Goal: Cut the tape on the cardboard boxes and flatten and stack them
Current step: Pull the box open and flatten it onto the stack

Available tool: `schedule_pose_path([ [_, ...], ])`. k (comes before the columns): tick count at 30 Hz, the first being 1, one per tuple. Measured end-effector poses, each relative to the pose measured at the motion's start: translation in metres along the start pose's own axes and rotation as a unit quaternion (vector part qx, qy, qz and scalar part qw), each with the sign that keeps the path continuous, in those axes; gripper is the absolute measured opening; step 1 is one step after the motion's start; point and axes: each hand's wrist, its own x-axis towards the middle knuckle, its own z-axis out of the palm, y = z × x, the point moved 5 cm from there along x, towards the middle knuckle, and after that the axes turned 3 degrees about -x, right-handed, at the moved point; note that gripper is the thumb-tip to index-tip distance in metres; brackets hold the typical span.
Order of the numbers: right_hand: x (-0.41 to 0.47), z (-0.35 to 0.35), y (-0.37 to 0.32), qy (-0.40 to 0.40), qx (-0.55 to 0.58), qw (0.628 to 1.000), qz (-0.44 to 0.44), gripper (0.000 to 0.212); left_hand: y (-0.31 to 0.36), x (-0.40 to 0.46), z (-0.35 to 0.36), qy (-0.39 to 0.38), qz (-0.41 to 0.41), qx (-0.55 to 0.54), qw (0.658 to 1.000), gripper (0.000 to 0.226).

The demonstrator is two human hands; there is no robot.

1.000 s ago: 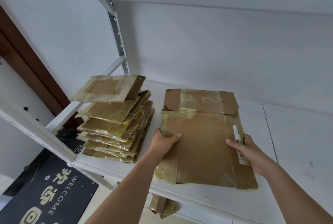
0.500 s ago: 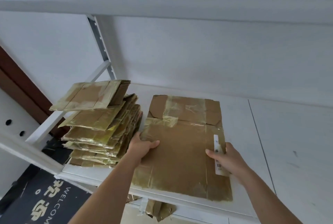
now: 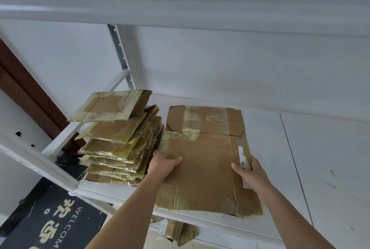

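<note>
Flat box [image 3: 204,160] gripped btwn L hand [image 3: 162,165] & R hand [image 3: 251,174] fingers.

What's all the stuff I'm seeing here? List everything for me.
Flat box: one, brown with yellowish tape and a white label, lying on the shelf, held at both side edges.
Stack: one pile of many flattened boxes, brown and yellowish, left of the flat box.
Shelf: one, white, under the boxes.
Post: one, grey metal, behind the stack.
Mat: one, black with white "WELCOME", on the floor lower left.
Scraps: a few, brown cardboard, below the shelf's front edge.
Left hand: on the flat box's left edge.
Right hand: on its right edge.
</note>
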Motion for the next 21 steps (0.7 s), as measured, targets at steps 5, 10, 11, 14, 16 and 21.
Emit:
schedule_pose_path([
  [5,0.001,0.004,0.010,-0.013,0.074,0.997,0.011,0.071,-0.009,0.006,0.004,0.013,-0.023,-0.079,0.997,0.098],
  [10,-0.007,0.001,0.014,0.020,0.116,0.993,0.000,0.074,-0.006,0.002,-0.002,0.042,0.019,-0.060,0.997,0.083],
  [11,-0.010,-0.002,0.013,0.023,0.120,0.992,-0.004,0.073,-0.004,0.001,-0.003,0.045,0.029,-0.062,0.997,0.077],
  [14,-0.013,-0.014,0.009,0.034,0.159,0.987,-0.019,0.049,0.014,-0.001,-0.004,0.039,0.081,-0.060,0.994,0.069],
  [16,-0.014,-0.027,0.002,0.046,0.194,0.980,-0.026,0.040,0.036,-0.003,-0.004,0.032,0.110,-0.055,0.992,0.064],
  [21,-0.017,-0.024,0.006,0.040,0.167,0.985,0.010,0.068,0.039,0.000,0.006,-0.005,0.049,-0.044,0.998,0.046],
])
